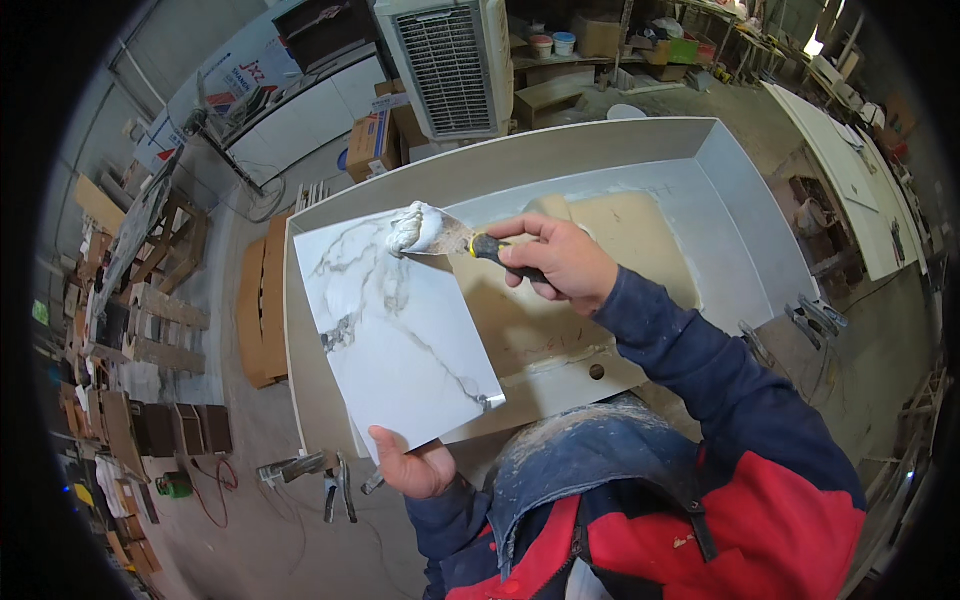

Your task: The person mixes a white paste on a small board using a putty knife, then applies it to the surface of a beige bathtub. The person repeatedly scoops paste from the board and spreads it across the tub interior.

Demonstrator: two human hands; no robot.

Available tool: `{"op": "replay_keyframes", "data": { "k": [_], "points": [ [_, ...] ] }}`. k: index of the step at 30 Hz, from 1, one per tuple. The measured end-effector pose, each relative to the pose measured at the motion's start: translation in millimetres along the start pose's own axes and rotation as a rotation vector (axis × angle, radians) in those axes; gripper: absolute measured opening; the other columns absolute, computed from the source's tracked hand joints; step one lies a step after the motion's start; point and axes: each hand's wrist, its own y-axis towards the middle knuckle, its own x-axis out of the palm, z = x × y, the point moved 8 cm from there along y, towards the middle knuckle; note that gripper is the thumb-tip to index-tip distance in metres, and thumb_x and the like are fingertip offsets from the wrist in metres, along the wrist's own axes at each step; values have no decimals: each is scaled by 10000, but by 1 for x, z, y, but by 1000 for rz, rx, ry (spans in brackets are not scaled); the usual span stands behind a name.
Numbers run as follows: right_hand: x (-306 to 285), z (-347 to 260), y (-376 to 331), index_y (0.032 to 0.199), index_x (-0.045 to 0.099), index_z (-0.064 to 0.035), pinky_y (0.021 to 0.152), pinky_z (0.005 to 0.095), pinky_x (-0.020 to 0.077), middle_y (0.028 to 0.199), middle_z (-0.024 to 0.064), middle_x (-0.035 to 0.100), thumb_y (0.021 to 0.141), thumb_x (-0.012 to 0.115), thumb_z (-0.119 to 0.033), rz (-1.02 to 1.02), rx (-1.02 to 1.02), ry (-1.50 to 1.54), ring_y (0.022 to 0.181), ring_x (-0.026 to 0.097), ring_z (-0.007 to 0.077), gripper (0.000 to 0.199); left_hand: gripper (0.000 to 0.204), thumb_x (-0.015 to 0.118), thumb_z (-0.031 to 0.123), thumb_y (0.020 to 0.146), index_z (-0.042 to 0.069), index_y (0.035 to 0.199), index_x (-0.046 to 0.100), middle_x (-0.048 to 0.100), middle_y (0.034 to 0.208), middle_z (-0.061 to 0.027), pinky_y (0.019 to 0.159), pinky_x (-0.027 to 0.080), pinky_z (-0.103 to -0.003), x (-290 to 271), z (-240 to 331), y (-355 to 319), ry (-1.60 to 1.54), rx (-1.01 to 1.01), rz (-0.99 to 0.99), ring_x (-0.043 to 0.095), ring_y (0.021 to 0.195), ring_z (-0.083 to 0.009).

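My left hand (418, 466) grips the near lower edge of a white marble-patterned tile (395, 345) with grey veins, its thumb on the upper face. The tile is held over the left end of a large shallow grey trough-like box (742, 215). My right hand (570, 262) is closed around the black and yellow handle of a putty knife (452, 240). A thick lump of white paste (405, 228) sits on the blade, at the tile's far right corner. Whether the paste touches the tile, I cannot tell. Inside the box lies a tan slab (640, 235) with whitish smears along its edges.
Metal spring clamps (338, 490) are at the box's near left edge, and more clamps (822, 318) at its right end. An air cooler (450, 75) stands behind the box. Cardboard boxes (372, 145) are at the far left, and pale panels (855, 185) lean at the right.
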Motion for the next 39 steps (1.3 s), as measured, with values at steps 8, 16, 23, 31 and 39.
{"op": "replay_keyframes", "data": {
  "k": [8,16,23,31,39],
  "points": [
    [14,-14,-48,1217,687,-112,733,353,532,989,125,662,826,695,-66,37,-879,-913,825,639,274,394,560,481,337,1057,30,1515,383,471,1522,-113,1158,344,-513,-7,6,13,-376,-186,60,465,1374,-302],
    [39,24,-65,1146,705,-74,756,378,549,1003,123,715,839,738,-128,-67,-701,-808,871,686,310,314,581,535,375,1029,43,1493,428,489,1511,-104,1148,361,-511,-20,16,20,-331,-149,66,470,1370,-304],
    [30,31,-87,1169,699,-129,688,387,541,882,102,678,844,722,-152,3,-668,-919,786,662,293,327,595,565,366,1014,43,1494,426,487,1513,-106,1151,349,-522,-16,17,26,-353,-158,15,465,1374,-305],
    [29,35,-111,1144,700,-153,572,395,513,733,79,584,831,732,-178,159,-711,-1035,658,628,275,316,598,567,369,1014,38,1491,427,491,1510,-107,1154,348,-515,-12,18,30,-322,-165,38,468,1372,-303],
    [-17,73,-126,1236,650,-94,628,311,514,878,63,692,870,721,-92,86,-362,-366,700,634,142,373,577,554,379,1018,67,1490,440,503,1501,-99,1139,372,-501,-5,26,31,-356,-136,-29,485,1359,-295]
  ]
}}
